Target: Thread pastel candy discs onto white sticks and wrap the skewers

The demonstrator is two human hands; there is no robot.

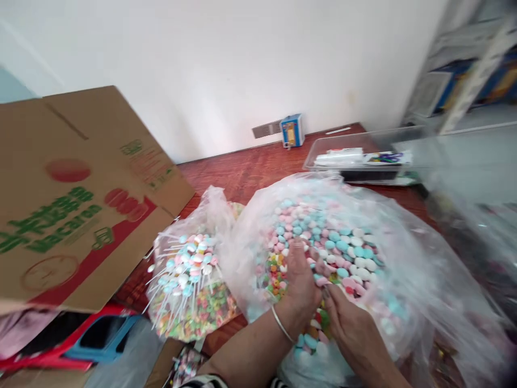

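Note:
A large clear plastic bag (262, 215) lies wide open, filled with pastel pink, blue and white candies (359, 250) and some multicoloured ring-shaped ones (277, 272). Over its middle, my left hand (301, 285), with a bangle at the wrist, is closed, its fingers curled. My right hand (351, 318) meets it fingertip to fingertip, closed in a pinch. Pink candy shows right at the fingers, but what either hand grips is hidden. To the left, a smaller clear bag (220, 202) bears candies on white sticks (194, 264) above ring-shaped candies.
A big cardboard box (92, 145) stands at the left, above a red and blue item (100, 337). Behind the bags, a clear plastic bin (323, 144) and a small blue box (292, 131) sit on the reddish wooden table (242, 170). Shelving (464, 102) rises at the right.

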